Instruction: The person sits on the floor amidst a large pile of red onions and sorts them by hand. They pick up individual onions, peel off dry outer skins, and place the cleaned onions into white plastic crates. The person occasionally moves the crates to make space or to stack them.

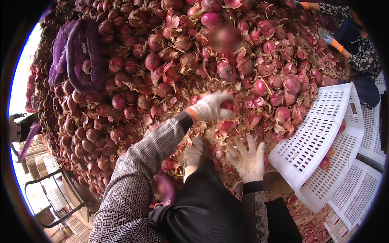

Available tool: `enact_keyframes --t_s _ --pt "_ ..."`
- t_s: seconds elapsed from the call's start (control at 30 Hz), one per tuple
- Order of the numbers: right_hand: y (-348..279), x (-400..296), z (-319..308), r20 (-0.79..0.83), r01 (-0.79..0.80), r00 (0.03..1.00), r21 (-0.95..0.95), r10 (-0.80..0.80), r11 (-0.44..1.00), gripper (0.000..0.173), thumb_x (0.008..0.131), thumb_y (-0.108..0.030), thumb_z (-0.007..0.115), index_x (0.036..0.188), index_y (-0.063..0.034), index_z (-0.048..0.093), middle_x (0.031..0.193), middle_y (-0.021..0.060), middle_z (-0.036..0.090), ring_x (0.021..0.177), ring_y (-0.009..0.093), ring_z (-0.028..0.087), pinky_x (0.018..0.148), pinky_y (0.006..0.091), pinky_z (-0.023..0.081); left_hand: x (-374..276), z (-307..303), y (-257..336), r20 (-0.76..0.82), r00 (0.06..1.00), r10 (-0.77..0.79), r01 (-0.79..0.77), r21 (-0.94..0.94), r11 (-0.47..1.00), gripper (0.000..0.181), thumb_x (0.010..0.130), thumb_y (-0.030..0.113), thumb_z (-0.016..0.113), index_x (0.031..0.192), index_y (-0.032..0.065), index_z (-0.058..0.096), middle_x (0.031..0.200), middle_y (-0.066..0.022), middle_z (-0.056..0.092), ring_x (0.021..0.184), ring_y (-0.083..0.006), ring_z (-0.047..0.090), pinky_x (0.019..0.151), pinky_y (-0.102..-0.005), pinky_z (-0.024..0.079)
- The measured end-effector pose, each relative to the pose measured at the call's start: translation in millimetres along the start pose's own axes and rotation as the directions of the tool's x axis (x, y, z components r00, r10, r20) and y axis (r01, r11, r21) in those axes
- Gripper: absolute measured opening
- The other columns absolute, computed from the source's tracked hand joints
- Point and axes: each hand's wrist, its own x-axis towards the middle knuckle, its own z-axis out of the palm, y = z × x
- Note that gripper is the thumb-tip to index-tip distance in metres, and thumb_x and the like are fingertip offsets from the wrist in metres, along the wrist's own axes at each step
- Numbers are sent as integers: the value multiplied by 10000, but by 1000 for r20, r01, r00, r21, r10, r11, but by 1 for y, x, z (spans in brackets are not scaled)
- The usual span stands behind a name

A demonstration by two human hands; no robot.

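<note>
My left hand (212,107), in a whitish knit work glove with an orange cuff edge, reaches across the middle of the view. Its fingers curl around a red onion (226,105), which the glove partly covers. Lower and to the right, my right hand (247,159) wears a similar glove; its fingers are spread, palm down, with nothing in them. Beyond both hands rises a heap of red onions (188,62), strewn with loose dry skins (212,88). The white slotted plastic crate (313,121) right of my right hand is tilted, with a few onions inside.
A purple mesh sack (60,54) lies on the heap at left. More white crates (354,189) stand at lower right. At upper right, another person's gloved hand (329,39) is near the onions. A black metal frame (56,197) stands at lower left. My shoe (194,152) rests among skins.
</note>
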Motion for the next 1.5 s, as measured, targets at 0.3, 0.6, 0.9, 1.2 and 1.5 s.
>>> enact_keyframes --t_s 0.3,0.6,0.9,1.2,1.5 --pt "-59 -63 26 642 -109 747 373 -172 921 554 1023 -405 557 1464 -85 456 1356 138 566 1270 270 552 919 482 537 -38 -91 -139 -680 684 -263 595 312 741 485 811 242 770 1189 0 587 1189 -253 630 1030 -422 664 878 -488 563" --pt "-2 -21 13 115 77 993 -361 -37 929 573 1006 -545 565 1427 -164 488 1270 182 640 1183 413 628 931 630 558 -55 -31 -46 -167 927 -336 375 410 831 925 630 408 877 1411 112 479 1159 -191 660 1062 -344 676 943 -485 494" --pt "39 -27 -14 -21 -29 999 -18 29 999 364 944 -391 640 1048 -44 666 1136 196 672 1065 435 648 794 621 600 -130 -32 -62 -581 782 -224 376 154 914 421 786 10 702 1193 102 642 1301 -118 584 1207 -355 552 929 -472 518" --pt "59 -17 -5 127 -113 983 -164 134 980 641 930 -299 651 1494 -87 432 1472 267 479 1135 381 650 959 569 563 -103 -88 -117 -351 857 -377 477 263 839 672 762 225 799 1361 110 518 1159 -207 663 960 -384 696 839 -464 567" --pt "74 -11 0 -88 -105 993 -391 77 914 535 941 -343 636 1372 -58 496 1200 178 636 988 299 670 841 460 588 -197 16 46 20 997 -74 50 -902 429 551 1098 347 490 1540 28 413 1557 -141 468 1448 -242 421 1195 -383 329"
